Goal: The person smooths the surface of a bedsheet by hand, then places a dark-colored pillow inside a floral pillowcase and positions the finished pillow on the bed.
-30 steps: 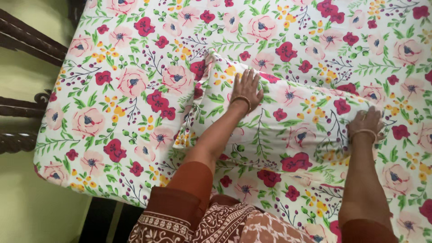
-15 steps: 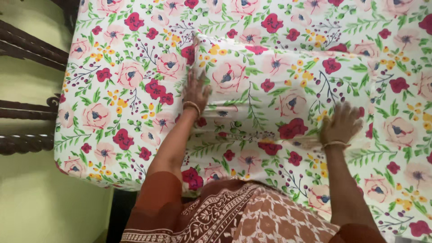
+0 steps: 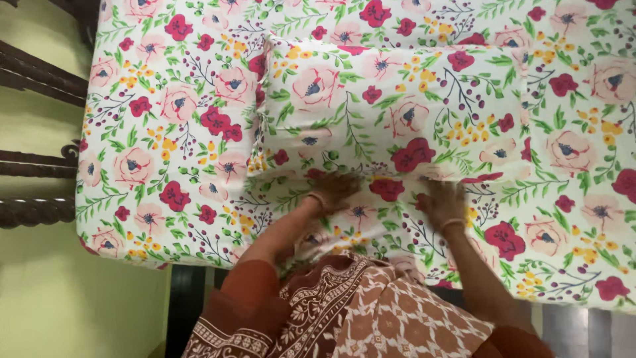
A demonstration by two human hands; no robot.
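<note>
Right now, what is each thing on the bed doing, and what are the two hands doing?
Pillow: lying flat on the bed, in a flowered case.
Bedsheet: spread over the mattress, a little wrinkled by the pillow.
Left hand: open, palm down at the pillow's near edge.
Right hand: open, palm down on the sheet by the pillow's near edge, blurred.
Bed frame: dark wood, beside the mattress.

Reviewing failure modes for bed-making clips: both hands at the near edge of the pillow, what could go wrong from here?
1. The pillow and bedsheet share one floral print, so the pillow's edge is hard to tell; the left hand or right hand might catch sheet instead.
2. Both hands are motion-blurred; contact is uncertain, so a push could rumple the sheet.
3. The pillow lies slightly askew; an uneven push may skew it further.
</note>
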